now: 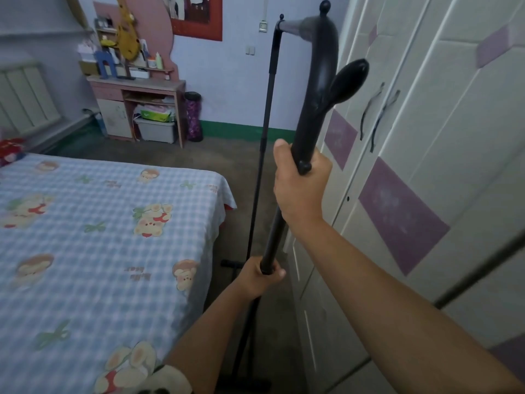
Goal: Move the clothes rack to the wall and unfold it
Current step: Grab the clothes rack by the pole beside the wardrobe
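The black clothes rack (318,89) stands upright in the narrow gap between the bed and the wardrobe. Its near post has a curved top piece with knobs, and a grey top bar runs to a thin far post (267,115). My right hand (298,186) is closed around the lower end of the curved top piece. My left hand (260,275) grips the near post lower down. A black foot of the rack (244,383) lies on the floor below my left arm. The far wall (241,81) is light purple with a green skirting.
A bed (99,237) with a blue checked sheet fills the left side. A white and purple wardrobe (426,166) lines the right. At the far wall stand a pink desk (136,109) with cluttered shelves and a dark purple bin (193,116). Bare floor (227,157) lies before the wall.
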